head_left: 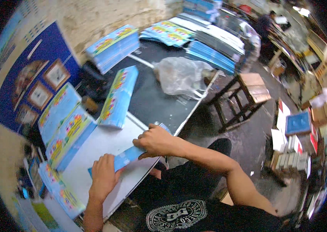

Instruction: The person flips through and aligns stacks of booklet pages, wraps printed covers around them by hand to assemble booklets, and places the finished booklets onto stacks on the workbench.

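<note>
A narrow blue strip of printed card (pixel 128 157), apparently folded, lies slantwise low over the white board (pixel 90 150) on the table. Its near left end is under my left hand (pixel 104 172), whose fingers bend over it. At the far right end my right hand (pixel 155 140) is closed around the card, fingers curled and thumb below. Just beyond the hands stands a folded blue card piece (pixel 119 96) with colourful print. To the left, more printed cards (pixel 70 143) are stacked on edge, and another pile (pixel 61 189) lies nearer me.
A crumpled clear plastic bag (pixel 179 75) lies on the dark tabletop (pixel 148 96). Card stacks (pixel 113 46) and sheet piles (pixel 219 38) line the far side. Right of the table stands a wooden stool (pixel 244 92); boxes (pixel 298 127) sit farther right. A person (pixel 266 27) is in the background.
</note>
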Motion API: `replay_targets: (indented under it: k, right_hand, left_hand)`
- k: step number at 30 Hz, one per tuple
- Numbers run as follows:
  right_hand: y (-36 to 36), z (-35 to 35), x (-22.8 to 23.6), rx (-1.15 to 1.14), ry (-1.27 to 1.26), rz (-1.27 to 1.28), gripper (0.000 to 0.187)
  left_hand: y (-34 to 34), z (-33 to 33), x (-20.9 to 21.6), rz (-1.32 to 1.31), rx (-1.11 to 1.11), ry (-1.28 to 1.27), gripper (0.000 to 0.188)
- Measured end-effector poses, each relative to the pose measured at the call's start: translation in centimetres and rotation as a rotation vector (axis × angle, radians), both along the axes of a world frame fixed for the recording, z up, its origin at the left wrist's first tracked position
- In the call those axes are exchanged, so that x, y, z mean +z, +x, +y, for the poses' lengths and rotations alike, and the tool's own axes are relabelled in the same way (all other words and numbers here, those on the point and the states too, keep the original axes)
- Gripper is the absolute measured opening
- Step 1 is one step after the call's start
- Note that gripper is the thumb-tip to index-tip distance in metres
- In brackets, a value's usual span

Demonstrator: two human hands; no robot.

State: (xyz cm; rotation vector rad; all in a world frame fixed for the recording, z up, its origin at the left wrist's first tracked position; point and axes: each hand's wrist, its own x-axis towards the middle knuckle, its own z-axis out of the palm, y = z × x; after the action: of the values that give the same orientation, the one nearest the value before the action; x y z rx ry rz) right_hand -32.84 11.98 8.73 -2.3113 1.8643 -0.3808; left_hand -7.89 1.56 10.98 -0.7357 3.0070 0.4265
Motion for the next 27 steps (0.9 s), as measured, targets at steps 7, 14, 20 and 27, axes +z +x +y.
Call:
replay_targets:
  k: [7, 14, 20, 27]
  right_hand:
    - [-4.9, 2.1, -2.1, -0.038, 0.064, -0.291, 0.059]
    - [-5.8, 6.8, -4.6, -0.207, -0.084, -0.869, 0.075]
    - [-1.1, 7.3, -7.8, -0.322, -0.318, -0.935, 0.099]
    - [-1.5, 7.4, -7.3, -0.357, -0.223, -0.938, 0.095]
  left_hand:
    - [7.3, -2.4, -2.1, 0.065, -0.035, -0.071, 0.051]
    - [9.6, 1.0, -5.8, 0.444, 0.719, 0.444, 0.093]
    - [8.0, 4.0, -8.8, 0.730, 0.661, 0.478, 0.091]
    - [7.6, 4.7, -8.2, 0.763, 0.674, 0.477, 0.088]
